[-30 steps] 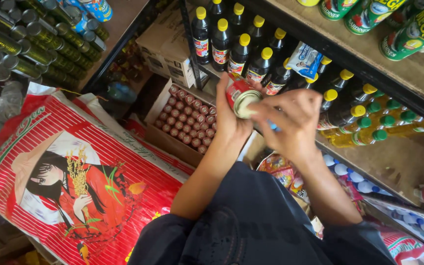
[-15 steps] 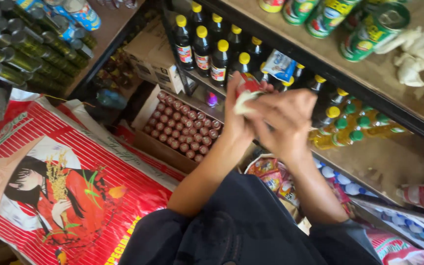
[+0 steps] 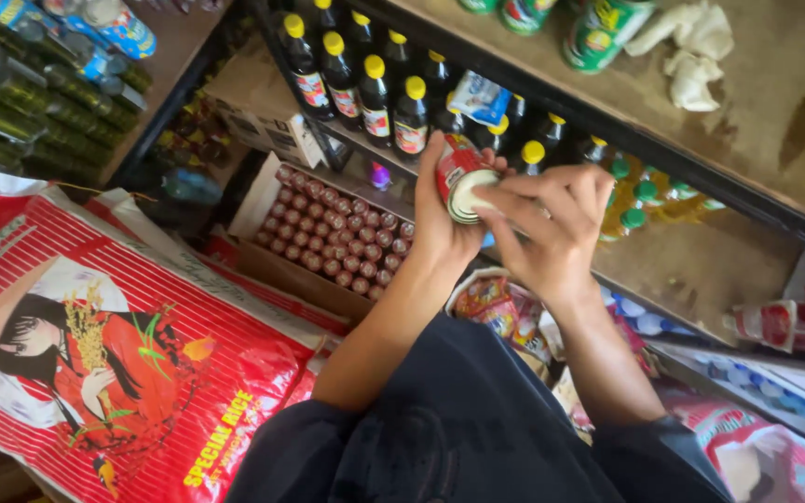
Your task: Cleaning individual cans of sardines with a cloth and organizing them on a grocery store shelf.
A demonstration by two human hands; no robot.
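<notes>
My left hand (image 3: 442,228) grips a small red can (image 3: 459,172) with a pale end facing me, held up in front of a shelf of dark bottles. My right hand (image 3: 552,224) is curled against the can's end, fingers touching its rim and side. Dark sleeves cover both forearms near the bottom of the view. Dark bottles with yellow caps (image 3: 375,88) stand in rows just behind the can.
A cardboard box of several small red-topped cans (image 3: 333,237) sits below the shelf. A big red rice sack (image 3: 104,354) lies at the left. Green cans (image 3: 598,33) and a crumpled white cloth (image 3: 691,51) rest on the upper shelf. Green bottles (image 3: 20,102) line the far left.
The view has shifted slightly; both hands stay on the red can, and my right hand has slid so the can's pale end shows more.
</notes>
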